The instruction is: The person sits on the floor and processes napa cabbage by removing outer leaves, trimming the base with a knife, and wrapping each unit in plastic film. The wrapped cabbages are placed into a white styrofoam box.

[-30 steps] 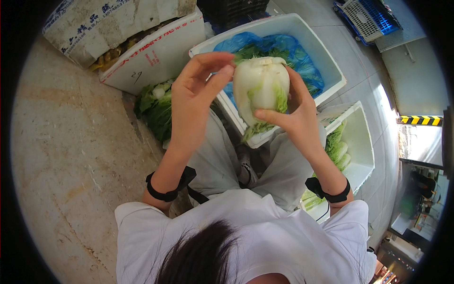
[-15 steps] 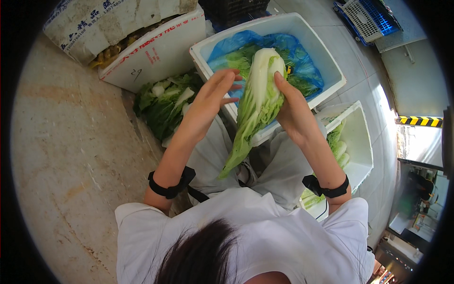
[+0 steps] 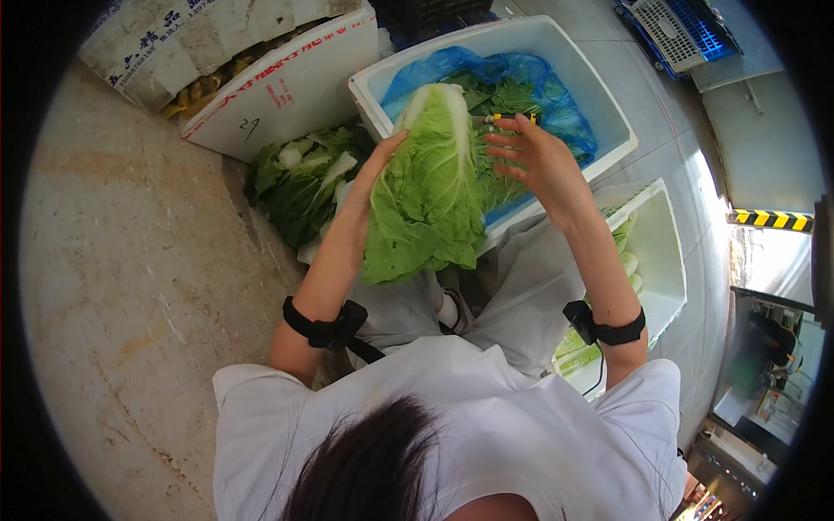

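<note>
A large napa cabbage with a pale base and loose green leaves hangs over the near left rim of a white foam box. My left hand grips it along its left side; most of those fingers are hidden behind the leaves. To the right of the cabbage, my right hand is raised with its fingers apart and nothing in them. Just beyond its fingertips, a small yellow-and-black tool lies on the greens. Inside the box, a blue plastic liner surrounds loose green leaves.
A heap of leaves lies on the floor at left, beside a white carton. At right stands another white foam box holding pale cabbages. A grey-and-blue basket is at the far right.
The cabbage has turned to show its broad leafy side and shifted left. My left hand has taken hold of it, while my right hand has let go and moved off to the right.
</note>
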`<state>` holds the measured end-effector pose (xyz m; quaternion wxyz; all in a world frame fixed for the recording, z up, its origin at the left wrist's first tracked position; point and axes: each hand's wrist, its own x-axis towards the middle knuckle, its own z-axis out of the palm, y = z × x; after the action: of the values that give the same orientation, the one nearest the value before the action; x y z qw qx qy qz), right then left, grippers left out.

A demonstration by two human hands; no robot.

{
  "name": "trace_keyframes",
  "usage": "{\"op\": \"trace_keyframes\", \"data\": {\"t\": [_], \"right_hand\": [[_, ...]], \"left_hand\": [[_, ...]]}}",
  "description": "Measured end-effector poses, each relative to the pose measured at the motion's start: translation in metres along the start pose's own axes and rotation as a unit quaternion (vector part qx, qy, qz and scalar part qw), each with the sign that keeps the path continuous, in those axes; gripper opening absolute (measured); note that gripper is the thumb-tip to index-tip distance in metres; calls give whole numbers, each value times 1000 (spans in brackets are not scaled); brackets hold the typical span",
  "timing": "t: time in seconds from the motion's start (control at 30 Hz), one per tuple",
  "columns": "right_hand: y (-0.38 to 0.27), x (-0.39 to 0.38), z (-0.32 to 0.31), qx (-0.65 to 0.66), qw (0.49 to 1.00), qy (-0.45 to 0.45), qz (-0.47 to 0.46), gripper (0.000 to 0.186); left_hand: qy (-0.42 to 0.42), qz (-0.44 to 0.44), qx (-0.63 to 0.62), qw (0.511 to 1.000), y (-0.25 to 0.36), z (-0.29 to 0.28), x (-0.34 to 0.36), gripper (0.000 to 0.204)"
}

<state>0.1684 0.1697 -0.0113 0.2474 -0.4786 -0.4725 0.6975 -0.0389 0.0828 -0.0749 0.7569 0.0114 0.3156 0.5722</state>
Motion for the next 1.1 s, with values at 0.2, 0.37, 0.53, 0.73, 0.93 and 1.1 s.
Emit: {"op": "trace_keyframes", "data": {"t": [0.2,0.37,0.53,0.73,0.93,1.1], "right_hand": [[14,21,-25,75,989,129,-18,32],[60,43,1,39,987,148,54,26],[78,98,11,121,970,166,129,16],[34,203,-27,-120,964,230,59,14],[15,245,-58,-513,858,-12,-14,34],[24,252,-120,-612,771,-109,-134,31]], "left_hand": [[-12,68,-38,997,17,-29,-6,43],[-41,111,-32,992,29,-42,-12,55],[-8,104,-9,994,27,-54,-26,58],[-68,65,-57,994,13,-51,-30,67],[-157,58,-66,984,7,-31,-22,80],[-240,9,-102,965,16,-31,2,82]]}}
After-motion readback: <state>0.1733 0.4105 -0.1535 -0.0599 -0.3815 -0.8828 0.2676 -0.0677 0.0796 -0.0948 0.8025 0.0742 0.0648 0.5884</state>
